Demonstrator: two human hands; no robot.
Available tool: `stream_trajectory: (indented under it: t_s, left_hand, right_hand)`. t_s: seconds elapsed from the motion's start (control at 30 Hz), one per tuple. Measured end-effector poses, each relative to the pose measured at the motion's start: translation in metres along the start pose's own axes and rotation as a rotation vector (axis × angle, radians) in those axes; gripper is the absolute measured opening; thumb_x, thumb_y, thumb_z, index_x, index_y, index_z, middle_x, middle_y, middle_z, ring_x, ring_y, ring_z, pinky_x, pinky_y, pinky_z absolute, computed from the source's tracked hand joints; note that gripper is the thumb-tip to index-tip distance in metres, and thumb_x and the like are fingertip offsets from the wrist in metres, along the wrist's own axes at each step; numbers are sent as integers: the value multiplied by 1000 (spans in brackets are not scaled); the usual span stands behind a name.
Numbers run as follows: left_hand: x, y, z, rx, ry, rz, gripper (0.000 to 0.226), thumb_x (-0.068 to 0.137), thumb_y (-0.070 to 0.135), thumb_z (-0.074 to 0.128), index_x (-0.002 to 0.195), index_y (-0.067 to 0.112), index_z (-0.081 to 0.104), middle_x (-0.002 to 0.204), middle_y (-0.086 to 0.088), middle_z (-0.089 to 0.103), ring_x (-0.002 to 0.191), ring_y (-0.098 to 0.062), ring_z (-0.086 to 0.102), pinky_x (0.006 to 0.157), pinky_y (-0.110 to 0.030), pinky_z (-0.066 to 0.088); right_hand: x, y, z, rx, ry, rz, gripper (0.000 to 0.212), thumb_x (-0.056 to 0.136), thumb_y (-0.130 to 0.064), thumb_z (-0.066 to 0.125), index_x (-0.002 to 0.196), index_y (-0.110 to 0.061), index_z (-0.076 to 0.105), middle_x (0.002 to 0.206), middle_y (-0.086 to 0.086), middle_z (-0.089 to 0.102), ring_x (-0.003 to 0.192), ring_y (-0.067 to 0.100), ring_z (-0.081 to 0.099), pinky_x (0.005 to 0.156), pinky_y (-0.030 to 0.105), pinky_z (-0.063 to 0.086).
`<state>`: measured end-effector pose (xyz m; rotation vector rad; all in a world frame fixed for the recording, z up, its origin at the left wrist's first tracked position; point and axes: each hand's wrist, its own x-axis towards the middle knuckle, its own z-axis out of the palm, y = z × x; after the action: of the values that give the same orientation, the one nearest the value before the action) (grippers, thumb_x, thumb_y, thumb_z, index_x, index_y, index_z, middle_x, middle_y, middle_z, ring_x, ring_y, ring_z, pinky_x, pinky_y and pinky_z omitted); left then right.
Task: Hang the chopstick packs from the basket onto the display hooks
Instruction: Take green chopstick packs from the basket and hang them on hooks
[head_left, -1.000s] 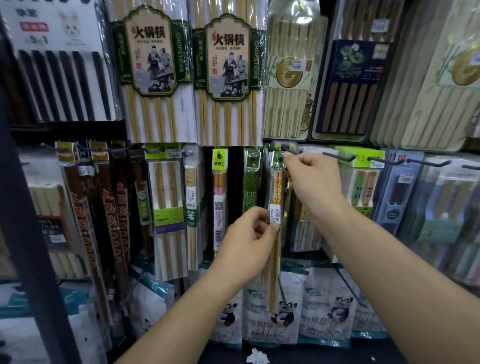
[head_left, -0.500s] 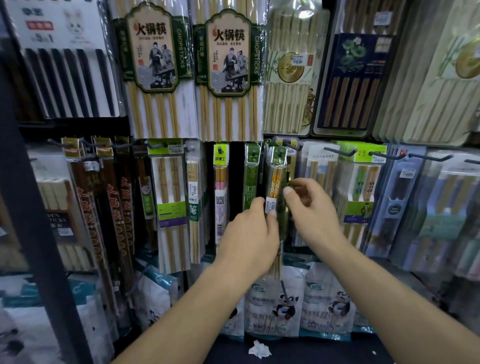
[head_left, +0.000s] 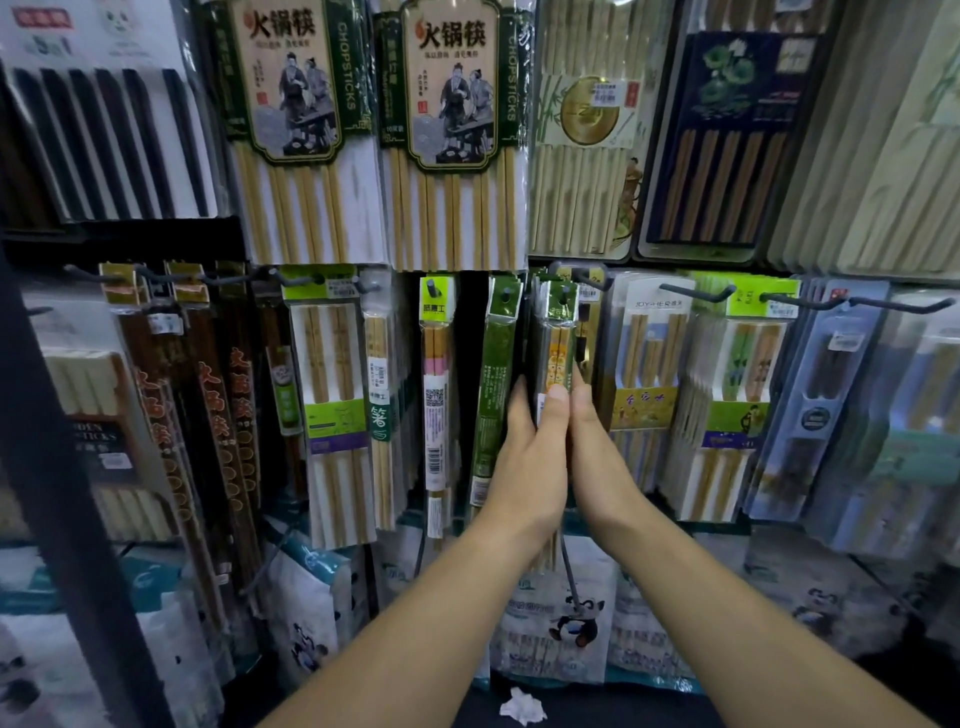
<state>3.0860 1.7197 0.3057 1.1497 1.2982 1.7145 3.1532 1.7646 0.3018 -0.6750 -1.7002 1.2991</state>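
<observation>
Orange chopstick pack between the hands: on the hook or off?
On. The pack hangs upright, hook tip through its header hole.

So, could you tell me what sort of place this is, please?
Most likely a shop's kitchenware display: packaged chopsticks hang in rows from metal hooks, several carry barcode stickers, and the left hand and right hand steady one hanging chopstick pack.
</observation>
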Motion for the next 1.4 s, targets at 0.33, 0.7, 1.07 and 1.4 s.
stream_trajectory:
  t_s: [0.33, 0.7, 1.07, 1.4]
  left_hand:
    - [19, -4, 4, -90, 20, -17, 64, 102, 64, 41, 160, 42, 25, 163, 14, 37, 147, -8, 34, 115, -32, 30]
    - [-50, 8, -25, 209, -102, -156, 62, 103, 61, 40, 159, 37, 29, 128, 39, 39, 132, 5, 33, 107, -22, 25]
    - [-33, 28, -78, 327, 54, 176, 30, 106, 37, 50, 136, 33, 53, 126, 24, 57, 111, 18, 52, 92, -7, 39]
    - [10, 19, -57, 57, -65, 4, 55, 108, 50, 38, 161, 41, 23, 161, 17, 33, 133, 4, 35, 95, -10, 32]
  right_hand:
    - [25, 8, 6, 289, -10, 82, 66, 93, -73, 31, 154, -47, 32, 161, -11, 36, 148, 10, 32, 123, 45, 24]
    - [-9, 8, -8, 15, 103, -56, 73, 90, -80, 29, 156, -49, 21, 162, -20, 29, 145, 1, 33, 123, 43, 26]
    - [-66, -9, 37, -252, 77, -299, 59, 97, -64, 30, 153, -46, 30, 152, -37, 33, 142, -14, 28, 114, 17, 27]
    - [-10, -17, 68, 53, 103, -36, 58, 101, -65, 16, 157, -50, 11, 143, -35, 21, 134, -15, 18, 110, 14, 18]
